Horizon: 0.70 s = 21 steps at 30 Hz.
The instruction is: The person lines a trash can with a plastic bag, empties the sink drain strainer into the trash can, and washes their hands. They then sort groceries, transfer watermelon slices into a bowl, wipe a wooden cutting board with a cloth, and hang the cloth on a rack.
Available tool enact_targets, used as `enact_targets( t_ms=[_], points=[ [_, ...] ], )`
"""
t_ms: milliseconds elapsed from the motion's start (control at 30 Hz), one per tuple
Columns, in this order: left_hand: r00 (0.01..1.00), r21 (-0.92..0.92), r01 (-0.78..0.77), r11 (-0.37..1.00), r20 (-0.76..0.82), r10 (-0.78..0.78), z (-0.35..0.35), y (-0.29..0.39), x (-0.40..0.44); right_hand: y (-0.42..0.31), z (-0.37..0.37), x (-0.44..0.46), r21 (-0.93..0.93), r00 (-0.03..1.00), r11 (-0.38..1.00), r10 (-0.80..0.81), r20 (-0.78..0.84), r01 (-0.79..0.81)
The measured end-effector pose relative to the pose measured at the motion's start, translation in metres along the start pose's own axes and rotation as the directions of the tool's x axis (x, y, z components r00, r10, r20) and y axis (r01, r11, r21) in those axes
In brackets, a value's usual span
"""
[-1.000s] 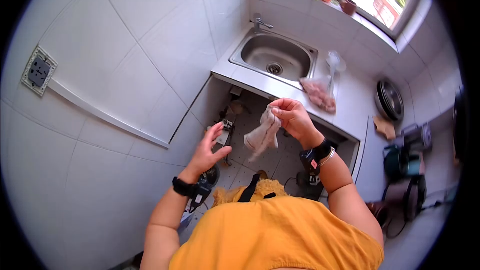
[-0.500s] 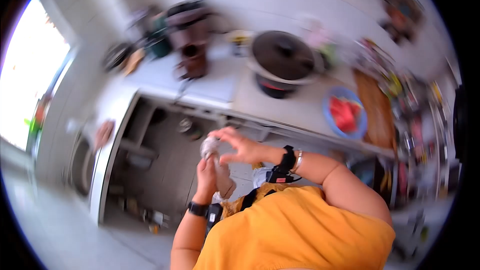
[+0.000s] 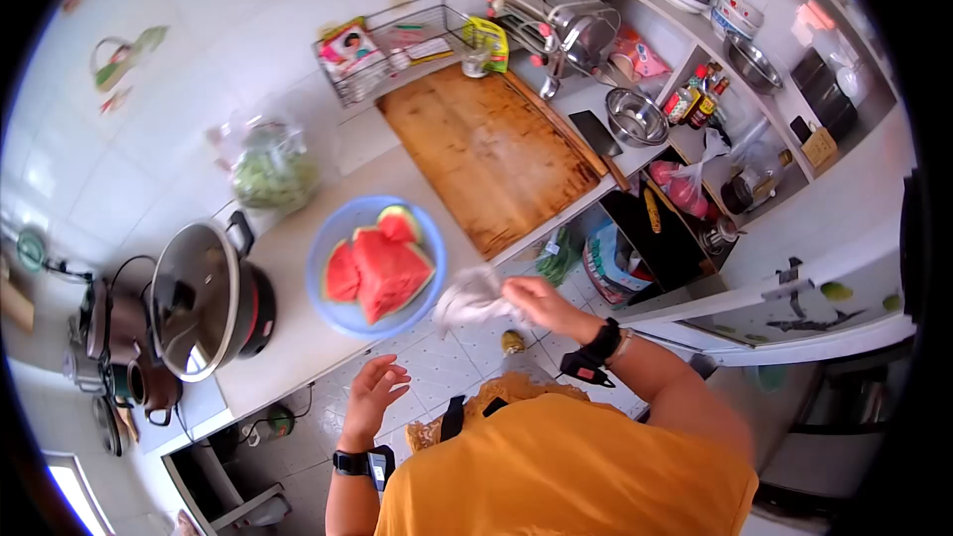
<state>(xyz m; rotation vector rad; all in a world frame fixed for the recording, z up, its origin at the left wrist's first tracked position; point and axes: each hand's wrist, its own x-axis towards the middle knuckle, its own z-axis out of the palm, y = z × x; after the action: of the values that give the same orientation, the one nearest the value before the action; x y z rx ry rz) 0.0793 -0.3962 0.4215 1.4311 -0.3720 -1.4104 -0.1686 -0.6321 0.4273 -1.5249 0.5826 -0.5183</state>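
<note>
My right hand (image 3: 545, 304) is closed on a whitish cloth (image 3: 476, 299), which hangs loose and blurred beside the counter's front edge. Just left of the cloth on the counter stands a blue bowl (image 3: 433, 226) with pieces of red watermelon (image 3: 390, 276). Below the bowl, in front of the counter, my left hand (image 3: 374, 387) holds nothing; its fingers are apart and slightly curled.
A wooden cutting board (image 3: 486, 149) lies right of the bowl. To the left, a lidded pot (image 3: 204, 298) sits on a cooker, with a bag of greens (image 3: 273, 174) behind. Shelves (image 3: 685, 25) with bowls and bottles rise at the right.
The view has swung right along the counter. The cloth, earlier bunched up at both hands, now hangs from my right hand alone; my left hand has come away from it.
</note>
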Motion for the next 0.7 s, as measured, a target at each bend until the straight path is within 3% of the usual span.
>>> enact_targets(
  t_ms=[33, 67, 133, 200, 267, 300, 333, 367, 400, 433, 500, 567, 633, 700],
  points=[
    [0.994, 0.055, 0.107, 0.993, 0.023, -0.108, 0.011, 0.006, 0.010, 0.008, -0.031, 0.002, 0.118, 0.978, 0.983, 0.156, -0.137, -0.140],
    [0.981, 0.053, 0.193, 0.980, -0.025, -0.192, 0.018, 0.006, 0.022, 0.013, -0.065, 0.007, 0.100, 0.953, 0.980, 0.192, -0.235, -0.173],
    [0.953, -0.033, 0.274, 0.961, -0.130, -0.275, 0.025, 0.001, 0.040, 0.043, -0.122, 0.032, 0.052, 0.885, 0.994, 0.113, -0.451, -0.101],
    [0.924, -0.117, 0.306, 0.945, -0.201, -0.324, 0.023, -0.003, 0.047, 0.058, -0.166, 0.059, 0.016, 0.867, 0.982, 0.173, -0.467, -0.188],
    [0.902, -0.018, 0.351, 0.936, -0.261, -0.344, 0.029, 0.004, 0.045, 0.074, -0.202, 0.085, -0.019, 0.877, 0.969, 0.215, -0.430, -0.248],
    [0.901, 0.051, 0.371, 0.927, -0.263, -0.346, 0.032, 0.006, 0.045, 0.097, -0.220, 0.096, -0.524, 0.927, 0.813, 0.052, -0.371, -0.255],
    [0.895, 0.047, 0.383, 0.923, -0.268, -0.358, 0.038, 0.014, 0.047, 0.109, -0.229, 0.103, -0.884, 0.972, 0.431, -0.062, -0.227, -0.179],
    [0.928, 0.140, 0.350, 0.926, -0.185, -0.323, 0.044, 0.020, 0.054, 0.128, -0.233, 0.111, -0.880, 0.974, 0.443, -0.060, -0.220, -0.171],
    [0.949, 0.224, 0.315, 0.922, -0.086, -0.304, 0.049, 0.027, 0.060, 0.136, -0.235, 0.115, -0.922, 0.987, 0.363, -0.033, -0.156, -0.134],
    [0.945, 0.217, 0.326, 0.920, -0.087, -0.314, 0.055, 0.032, 0.069, 0.141, -0.236, 0.116, -0.956, 0.996, 0.280, -0.002, -0.093, -0.089],
    [0.961, 0.363, 0.006, 0.932, 0.256, -0.106, 0.067, 0.045, 0.097, 0.154, -0.242, 0.119, -0.968, 0.995, 0.240, 0.082, -0.049, -0.067],
    [0.949, 0.335, -0.075, 0.939, 0.313, -0.036, 0.085, 0.055, 0.131, 0.166, -0.252, 0.129, -0.976, 0.998, 0.216, 0.060, 0.014, 0.001],
    [0.920, 0.486, -0.242, 0.840, 0.390, 0.039, 0.107, 0.061, 0.164, 0.161, -0.250, 0.141, -0.979, 0.995, 0.201, 0.091, 0.050, 0.030],
    [0.934, 0.494, -0.303, 0.815, 0.323, 0.151, 0.131, 0.055, 0.201, 0.161, -0.249, 0.168, -0.972, 0.994, 0.223, 0.065, 0.086, 0.070]
  ],
)
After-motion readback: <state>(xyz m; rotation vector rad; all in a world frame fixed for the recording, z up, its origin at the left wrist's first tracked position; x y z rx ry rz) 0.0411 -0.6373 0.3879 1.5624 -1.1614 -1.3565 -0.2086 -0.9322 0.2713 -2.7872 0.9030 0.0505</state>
